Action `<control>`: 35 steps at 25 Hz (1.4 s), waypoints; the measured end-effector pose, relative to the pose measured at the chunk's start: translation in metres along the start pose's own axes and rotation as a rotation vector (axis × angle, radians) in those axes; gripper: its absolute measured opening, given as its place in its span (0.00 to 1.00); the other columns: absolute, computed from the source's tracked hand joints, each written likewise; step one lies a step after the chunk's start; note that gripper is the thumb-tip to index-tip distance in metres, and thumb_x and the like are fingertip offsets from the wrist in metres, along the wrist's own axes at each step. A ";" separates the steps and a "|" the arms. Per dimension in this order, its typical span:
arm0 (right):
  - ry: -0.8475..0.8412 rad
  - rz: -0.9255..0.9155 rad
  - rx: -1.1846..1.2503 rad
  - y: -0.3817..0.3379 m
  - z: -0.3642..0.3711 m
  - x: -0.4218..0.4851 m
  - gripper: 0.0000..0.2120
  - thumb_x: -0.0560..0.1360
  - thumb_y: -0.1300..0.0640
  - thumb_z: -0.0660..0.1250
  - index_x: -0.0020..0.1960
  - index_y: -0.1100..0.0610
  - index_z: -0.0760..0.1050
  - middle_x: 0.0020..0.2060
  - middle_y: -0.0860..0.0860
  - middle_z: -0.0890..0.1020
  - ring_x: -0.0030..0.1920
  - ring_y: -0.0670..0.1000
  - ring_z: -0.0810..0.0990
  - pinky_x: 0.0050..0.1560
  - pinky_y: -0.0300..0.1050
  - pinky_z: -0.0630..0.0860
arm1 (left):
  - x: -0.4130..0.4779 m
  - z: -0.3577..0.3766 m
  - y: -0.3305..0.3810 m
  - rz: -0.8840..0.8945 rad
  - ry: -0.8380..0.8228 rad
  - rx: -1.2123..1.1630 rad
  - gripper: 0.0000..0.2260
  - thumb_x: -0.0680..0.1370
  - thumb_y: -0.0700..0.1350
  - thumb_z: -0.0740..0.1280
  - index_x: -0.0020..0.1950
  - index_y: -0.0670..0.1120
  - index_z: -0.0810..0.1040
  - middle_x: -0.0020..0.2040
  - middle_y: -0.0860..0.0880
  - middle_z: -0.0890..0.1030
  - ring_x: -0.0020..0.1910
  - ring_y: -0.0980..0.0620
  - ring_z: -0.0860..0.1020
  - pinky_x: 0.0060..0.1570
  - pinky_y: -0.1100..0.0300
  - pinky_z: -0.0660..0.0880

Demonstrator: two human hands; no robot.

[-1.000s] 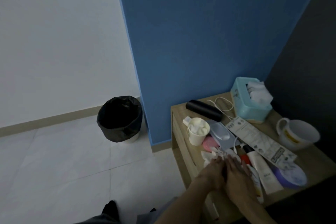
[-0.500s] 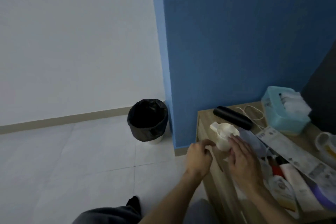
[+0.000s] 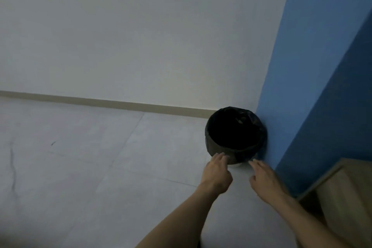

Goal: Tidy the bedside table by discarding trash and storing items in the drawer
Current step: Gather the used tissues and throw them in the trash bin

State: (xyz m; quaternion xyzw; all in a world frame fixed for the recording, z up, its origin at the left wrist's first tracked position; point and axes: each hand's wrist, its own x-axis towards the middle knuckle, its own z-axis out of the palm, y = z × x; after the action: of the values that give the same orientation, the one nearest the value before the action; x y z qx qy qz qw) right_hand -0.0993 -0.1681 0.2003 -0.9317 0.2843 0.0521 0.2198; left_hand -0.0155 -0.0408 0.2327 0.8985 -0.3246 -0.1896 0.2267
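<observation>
A round trash bin lined with a black bag stands on the floor in the corner where the white wall meets the blue wall. Its inside is dark; a small pale speck shows near its far rim. My left hand reaches out just short of the bin's near left side, fingers apart, nothing visible in it. My right hand is stretched out beside the bin's near right side, fingers spread and empty. Only a wooden corner of the bedside table shows at the lower right; its top and the items on it are out of view.
Pale floor tiles spread to the left and front of the bin. The blue wall rises right behind the bin and beside the table. A beige skirting strip runs along the white wall.
The view has swung left from the table to the bin. Both hands left the cluttered tabletop and the white cup and now reach out at the bin, open.
</observation>
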 end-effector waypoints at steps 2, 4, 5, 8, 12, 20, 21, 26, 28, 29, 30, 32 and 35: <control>-0.053 0.028 -0.017 0.009 0.020 0.042 0.26 0.77 0.59 0.55 0.74 0.58 0.55 0.75 0.54 0.59 0.74 0.53 0.57 0.73 0.46 0.58 | 0.039 0.013 -0.020 0.014 -0.028 0.038 0.24 0.73 0.35 0.58 0.69 0.42 0.67 0.73 0.44 0.65 0.74 0.46 0.60 0.72 0.53 0.61; -0.046 0.023 -0.030 0.022 0.041 0.088 0.27 0.76 0.60 0.57 0.73 0.58 0.57 0.73 0.55 0.61 0.72 0.54 0.59 0.72 0.47 0.60 | 0.084 0.030 -0.037 0.057 -0.045 0.097 0.24 0.73 0.35 0.58 0.70 0.42 0.66 0.74 0.45 0.64 0.74 0.45 0.59 0.73 0.52 0.61; -0.026 0.004 -0.039 0.030 0.053 0.113 0.27 0.75 0.60 0.58 0.73 0.59 0.57 0.73 0.55 0.62 0.72 0.55 0.59 0.71 0.48 0.61 | 0.108 0.042 -0.046 0.074 -0.064 0.142 0.25 0.74 0.35 0.57 0.72 0.42 0.64 0.76 0.45 0.62 0.76 0.46 0.57 0.74 0.51 0.59; -0.020 -0.040 -0.123 0.048 0.080 0.165 0.28 0.76 0.57 0.60 0.74 0.57 0.55 0.73 0.55 0.62 0.74 0.55 0.57 0.72 0.51 0.59 | 0.162 0.072 -0.068 0.123 -0.147 0.299 0.27 0.77 0.35 0.57 0.76 0.44 0.57 0.78 0.46 0.55 0.78 0.48 0.50 0.76 0.51 0.53; -0.085 -0.054 -0.306 0.065 0.106 0.195 0.20 0.77 0.59 0.59 0.68 0.57 0.66 0.65 0.55 0.73 0.70 0.55 0.63 0.72 0.60 0.53 | 0.200 0.106 -0.085 0.180 -0.178 0.437 0.23 0.76 0.35 0.58 0.72 0.42 0.65 0.72 0.43 0.68 0.75 0.45 0.58 0.75 0.51 0.46; -0.026 -0.054 -0.459 0.057 0.117 0.154 0.14 0.74 0.65 0.58 0.55 0.53 0.76 0.50 0.51 0.81 0.59 0.54 0.73 0.73 0.63 0.42 | 0.172 0.117 -0.089 0.202 -0.129 0.458 0.16 0.76 0.33 0.59 0.59 0.44 0.79 0.55 0.43 0.81 0.56 0.43 0.76 0.61 0.55 0.67; -0.037 -0.078 -0.432 0.056 0.118 0.141 0.14 0.74 0.66 0.59 0.55 0.54 0.76 0.50 0.52 0.82 0.57 0.54 0.74 0.74 0.58 0.48 | 0.160 0.115 -0.089 0.206 -0.154 0.467 0.17 0.76 0.33 0.58 0.60 0.44 0.79 0.55 0.43 0.82 0.56 0.43 0.76 0.60 0.56 0.67; -0.128 -0.144 -0.319 0.047 0.127 0.049 0.17 0.71 0.70 0.56 0.53 0.58 0.77 0.51 0.56 0.82 0.52 0.55 0.77 0.54 0.44 0.68 | 0.073 0.116 -0.086 0.164 -0.284 0.442 0.17 0.77 0.33 0.57 0.61 0.44 0.78 0.56 0.42 0.81 0.57 0.42 0.76 0.60 0.55 0.68; -0.175 -0.127 -0.288 0.043 0.134 0.005 0.17 0.72 0.69 0.56 0.54 0.58 0.77 0.52 0.56 0.82 0.53 0.56 0.76 0.55 0.45 0.67 | 0.029 0.123 -0.091 0.140 -0.327 0.409 0.18 0.76 0.32 0.57 0.60 0.43 0.78 0.57 0.42 0.81 0.57 0.41 0.76 0.59 0.54 0.69; -0.207 -0.113 -0.284 0.041 0.138 -0.016 0.17 0.72 0.69 0.55 0.54 0.57 0.77 0.52 0.55 0.82 0.53 0.55 0.76 0.56 0.45 0.67 | 0.008 0.126 -0.093 0.123 -0.349 0.397 0.18 0.75 0.31 0.57 0.60 0.43 0.79 0.56 0.42 0.81 0.57 0.41 0.76 0.58 0.53 0.70; -0.244 -0.102 -0.284 0.039 0.142 -0.038 0.16 0.73 0.68 0.56 0.54 0.57 0.77 0.52 0.55 0.81 0.54 0.55 0.76 0.56 0.45 0.66 | -0.015 0.130 -0.095 0.106 -0.382 0.388 0.19 0.75 0.31 0.57 0.60 0.44 0.79 0.56 0.42 0.81 0.57 0.41 0.76 0.57 0.53 0.71; -0.298 -0.103 -0.299 0.036 0.150 -0.074 0.15 0.73 0.67 0.57 0.54 0.57 0.76 0.53 0.55 0.81 0.54 0.55 0.76 0.55 0.45 0.67 | -0.050 0.136 -0.099 0.077 -0.459 0.383 0.19 0.74 0.31 0.58 0.60 0.44 0.78 0.56 0.42 0.81 0.57 0.41 0.77 0.55 0.52 0.73; -0.365 -0.101 -0.301 0.029 0.157 -0.124 0.16 0.74 0.67 0.56 0.56 0.58 0.75 0.55 0.57 0.80 0.56 0.56 0.76 0.55 0.47 0.68 | -0.097 0.137 -0.098 0.058 -0.569 0.353 0.16 0.75 0.33 0.60 0.59 0.43 0.78 0.57 0.41 0.81 0.57 0.40 0.78 0.55 0.50 0.75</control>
State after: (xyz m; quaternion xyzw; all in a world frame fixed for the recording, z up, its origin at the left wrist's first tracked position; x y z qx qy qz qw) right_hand -0.2145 -0.0575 0.0763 -0.9422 0.1818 0.2501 0.1288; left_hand -0.1031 0.0528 0.0864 0.8254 -0.4281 -0.3670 -0.0268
